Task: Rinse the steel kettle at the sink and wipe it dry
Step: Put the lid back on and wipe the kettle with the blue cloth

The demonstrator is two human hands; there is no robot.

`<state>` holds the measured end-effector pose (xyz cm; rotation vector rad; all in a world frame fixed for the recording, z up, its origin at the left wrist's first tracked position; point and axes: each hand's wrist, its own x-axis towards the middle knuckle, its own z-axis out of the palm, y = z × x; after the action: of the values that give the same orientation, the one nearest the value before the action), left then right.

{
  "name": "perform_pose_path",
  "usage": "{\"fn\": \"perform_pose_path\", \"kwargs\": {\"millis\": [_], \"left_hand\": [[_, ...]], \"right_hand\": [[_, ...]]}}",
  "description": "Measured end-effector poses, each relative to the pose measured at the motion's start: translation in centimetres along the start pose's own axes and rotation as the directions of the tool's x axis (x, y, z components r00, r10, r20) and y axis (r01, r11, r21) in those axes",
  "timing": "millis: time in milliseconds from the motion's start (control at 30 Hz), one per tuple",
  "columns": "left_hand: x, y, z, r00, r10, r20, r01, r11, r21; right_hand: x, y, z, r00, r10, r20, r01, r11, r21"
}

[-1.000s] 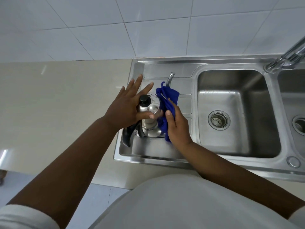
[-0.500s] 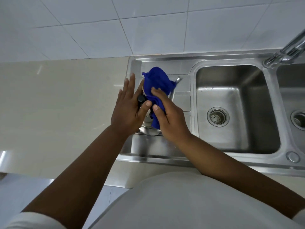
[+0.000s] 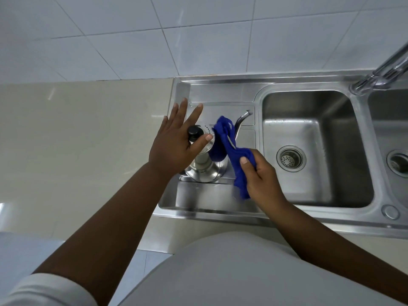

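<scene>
While the steel kettle (image 3: 202, 161) stands on the sink's (image 3: 212, 204) left drainboard, the left hand (image 3: 176, 142) rests flat on its lid, fingers spread wide. The right hand (image 3: 259, 173) grips a blue cloth (image 3: 231, 149) draped against the kettle's side.

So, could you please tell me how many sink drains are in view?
2: one drain in the middle basin, another drain cut off at the right edge. None seem hidden.

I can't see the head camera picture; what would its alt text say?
A person's left hand steadies a steel kettle by its lid on the sink's draining board, while the right hand holds a blue cloth draped against the kettle's side near the spout. The basin lies to the right.
</scene>
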<state>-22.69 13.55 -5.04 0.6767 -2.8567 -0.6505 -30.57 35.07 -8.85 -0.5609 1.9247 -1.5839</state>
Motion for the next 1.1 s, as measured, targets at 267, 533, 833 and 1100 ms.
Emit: {"fn": "perform_pose_path", "kwargs": {"millis": [267, 533, 833, 1100], "left_hand": [[0.1, 0.5, 0.7, 0.993, -0.092, -0.067, 0.092, 0.996, 0.008], [0.0, 0.6, 0.6, 0.993, -0.09, -0.072, 0.09, 0.996, -0.005], [0.1, 0.4, 0.7, 0.994, -0.079, -0.077, 0.079, 0.997, -0.003], [0.2, 0.4, 0.6, 0.996, -0.041, -0.077, 0.04, 0.999, -0.009]], "right_hand": [[-3.6, 1.6, -3.6, 0.978, 0.04, -0.203, -0.087, 0.97, -0.229], [-1.7, 8.6, -1.9, 0.903, 0.128, 0.409, 0.283, 0.54, -0.793], [1.3, 10.9, -0.9, 0.927, 0.009, 0.374, 0.359, 0.266, -0.895], [2.2, 9.0, -0.8, 0.953, -0.01, 0.304, 0.254, 0.576, -0.777]]}}
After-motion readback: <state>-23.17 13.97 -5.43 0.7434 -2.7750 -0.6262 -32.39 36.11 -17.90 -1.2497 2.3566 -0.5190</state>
